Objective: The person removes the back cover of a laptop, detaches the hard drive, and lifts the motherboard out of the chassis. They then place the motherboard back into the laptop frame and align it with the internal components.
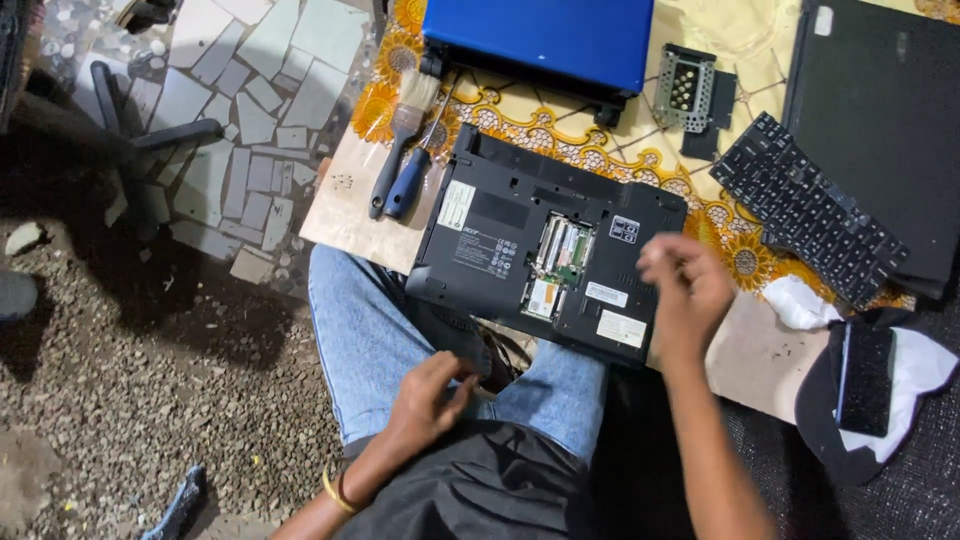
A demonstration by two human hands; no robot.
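A black laptop (500, 225) lies upside down at the table's near edge, with an open bay showing green memory boards (562, 250). My right hand (685, 290) hovers over the laptop's right end, blurred, its fingers pinched together; whether it holds something small I cannot tell. My left hand (432, 395) rests on my lap on the jeans (370, 330), fingers curled near the laptop's front edge, with a bangle on the wrist.
A paintbrush (405, 125) and a blue-handled screwdriver (408, 182) lie left of the laptop. A blue laptop (540, 40) sits behind, a metal drive caddy (685, 88), a loose keyboard (805, 210) and another black laptop (880, 110) to the right. A phone (865, 380) lies on a cap.
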